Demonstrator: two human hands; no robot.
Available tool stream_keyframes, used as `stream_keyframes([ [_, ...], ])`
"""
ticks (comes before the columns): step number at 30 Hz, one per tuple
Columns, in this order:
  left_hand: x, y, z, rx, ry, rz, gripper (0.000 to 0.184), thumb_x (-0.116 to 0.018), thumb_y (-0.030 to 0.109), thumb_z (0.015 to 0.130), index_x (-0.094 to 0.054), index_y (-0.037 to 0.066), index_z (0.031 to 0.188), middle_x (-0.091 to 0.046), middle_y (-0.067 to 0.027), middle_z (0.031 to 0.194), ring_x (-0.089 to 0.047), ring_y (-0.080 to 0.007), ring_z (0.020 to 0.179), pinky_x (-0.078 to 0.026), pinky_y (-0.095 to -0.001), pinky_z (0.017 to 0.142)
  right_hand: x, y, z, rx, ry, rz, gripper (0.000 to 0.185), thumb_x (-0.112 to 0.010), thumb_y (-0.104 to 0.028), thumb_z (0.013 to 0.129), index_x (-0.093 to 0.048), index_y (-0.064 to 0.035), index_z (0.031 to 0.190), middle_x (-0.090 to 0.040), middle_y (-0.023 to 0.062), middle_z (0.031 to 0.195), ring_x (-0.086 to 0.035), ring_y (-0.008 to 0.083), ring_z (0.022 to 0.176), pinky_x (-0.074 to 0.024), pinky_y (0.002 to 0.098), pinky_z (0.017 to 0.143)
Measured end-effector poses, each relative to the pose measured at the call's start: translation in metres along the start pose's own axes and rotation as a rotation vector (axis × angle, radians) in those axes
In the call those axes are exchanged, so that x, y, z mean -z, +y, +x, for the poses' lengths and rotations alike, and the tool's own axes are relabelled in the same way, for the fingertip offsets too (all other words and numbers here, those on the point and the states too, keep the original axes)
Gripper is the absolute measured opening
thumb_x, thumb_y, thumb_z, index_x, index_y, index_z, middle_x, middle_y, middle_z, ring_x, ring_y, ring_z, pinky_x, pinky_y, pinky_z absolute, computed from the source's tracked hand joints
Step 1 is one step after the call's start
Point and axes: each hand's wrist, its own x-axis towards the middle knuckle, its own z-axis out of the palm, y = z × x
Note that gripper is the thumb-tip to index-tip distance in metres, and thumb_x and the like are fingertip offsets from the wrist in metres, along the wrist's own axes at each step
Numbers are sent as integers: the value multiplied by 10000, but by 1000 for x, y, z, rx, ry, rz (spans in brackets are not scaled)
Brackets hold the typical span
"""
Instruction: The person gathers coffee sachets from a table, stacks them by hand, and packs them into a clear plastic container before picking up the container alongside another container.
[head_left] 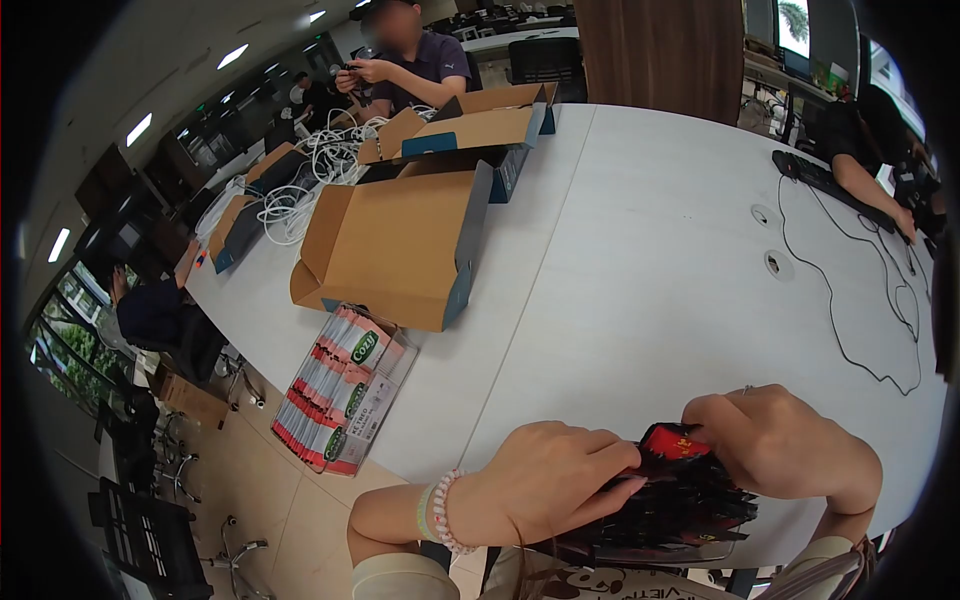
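Note:
A red and black sachet (676,441) stands out above a tightly packed row of black sachets (670,510) close to my body. My right hand (775,445) pinches its right edge, fingers curled. My left hand (545,480), with beaded bracelets at the wrist, closes its fingertips at the sachet's left edge; the thumb lies lower, over the black sachets. A clear container seems to hold the row, though my hands hide much of it.
A clear box of red and white Cozy sachets (345,395) stands at the table's left edge. Beyond it lie open cardboard boxes (400,240) and white cables (325,150). At right are a black keyboard (830,188) and its cable. Another person (420,65) sits opposite.

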Motion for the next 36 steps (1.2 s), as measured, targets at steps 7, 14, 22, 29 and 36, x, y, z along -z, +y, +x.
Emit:
stream_keyframes([
  [7, 7, -8, 9, 39, -174, -65, 172, -621, 263, 883, -653, 103, 937, -680, -47, 822, -635, -249, 672, -490, -344, 564, 2, 1, 5, 173, -85, 38, 161, -628, -41, 703, -508, 10, 797, -500, 92, 554, -583, 261, 541, -469, 351, 487],
  [14, 1, -4, 12, -133, -238, 229, 165, -617, 285, 880, -677, 132, 897, -622, -16, 697, -618, -211, 624, -481, -308, 565, 11, -4, 16, 248, -63, -38, 157, -624, -91, 701, -509, -2, 759, -514, 85, 555, -597, 265, 539, -487, 342, 488],
  [22, -8, 1, 1, -270, 15, 298, 120, -658, 132, 760, -648, 98, 874, -612, 2, 744, -626, -150, 691, -480, -257, 627, -1, 4, 29, 157, -326, -87, 121, -605, -83, 703, -557, 25, 728, -583, 123, 573, -608, 291, 517, -482, 364, 476],
  [29, -8, -1, -2, -276, 138, 277, 125, -684, 112, 734, -663, 93, 855, -617, 6, 738, -622, -140, 691, -475, -241, 631, 7, 2, 38, 185, -347, 26, 115, -601, -74, 698, -569, 36, 712, -571, 125, 550, -610, 292, 514, -479, 357, 480],
  [36, -13, 0, -3, -285, 181, 341, 87, -696, 115, 725, -678, 103, 810, -622, 15, 722, -617, -129, 675, -475, -239, 621, -19, 9, 38, 253, -189, 68, 95, -588, -42, 727, -568, 51, 735, -572, 135, 582, -609, 310, 542, -481, 366, 498],
])
